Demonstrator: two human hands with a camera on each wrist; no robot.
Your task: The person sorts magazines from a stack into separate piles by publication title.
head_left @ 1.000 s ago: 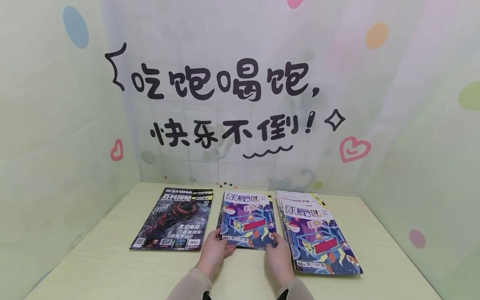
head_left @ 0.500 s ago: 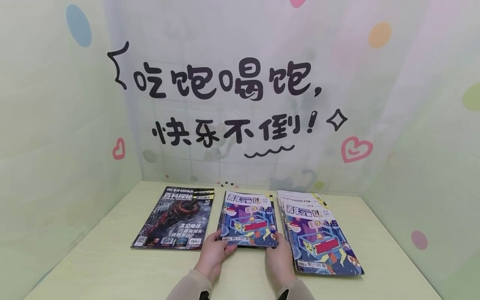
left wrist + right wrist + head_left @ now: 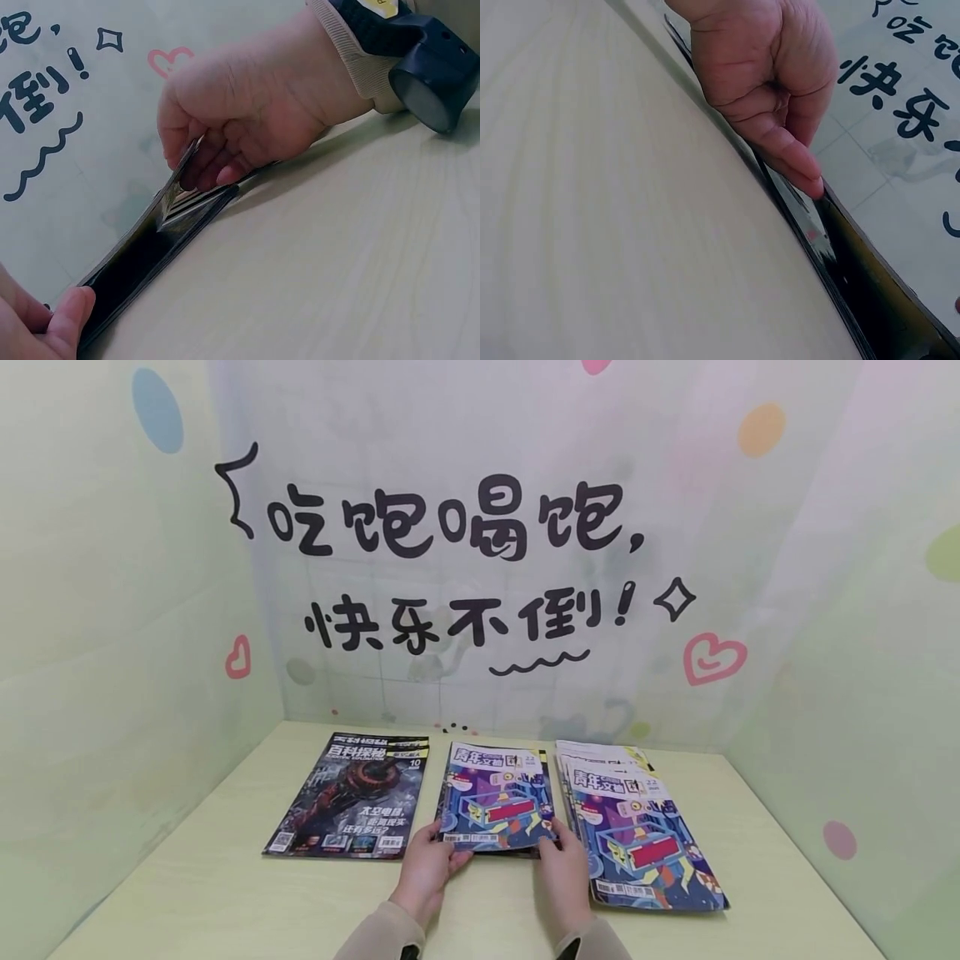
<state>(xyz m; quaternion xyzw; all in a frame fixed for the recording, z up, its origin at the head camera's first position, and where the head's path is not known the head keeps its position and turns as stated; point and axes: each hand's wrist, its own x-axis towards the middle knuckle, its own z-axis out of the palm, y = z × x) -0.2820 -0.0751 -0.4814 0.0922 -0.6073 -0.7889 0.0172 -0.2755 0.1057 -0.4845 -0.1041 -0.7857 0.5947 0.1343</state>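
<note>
In the head view, a purple illustrated magazine (image 3: 495, 802) lies in the middle with its near edge raised. Beneath it shows the edge of a dark magazine (image 3: 517, 852) on the table. My left hand (image 3: 426, 870) pinches the near left corner of the purple magazine, and my right hand (image 3: 564, 872) grips its near right corner. From the left wrist view, the right hand (image 3: 232, 112) holds the lifted edge, and a wedge-shaped gap parts it from the layer below. The right wrist view shows the left hand (image 3: 769, 67) with fingertips at that same edge.
Left of the middle pile lies a stack of dark science magazines (image 3: 348, 802). On the right, close by my right hand, is a fanned stack of purple magazines (image 3: 641, 843). A printed wall (image 3: 465, 693) stands behind the pale wooden table (image 3: 480, 918).
The near edge of the middle purple magazine has risen, and the dark one below now shows under it. My right fingers have shifted slightly at the corner. The side stacks stay put.
</note>
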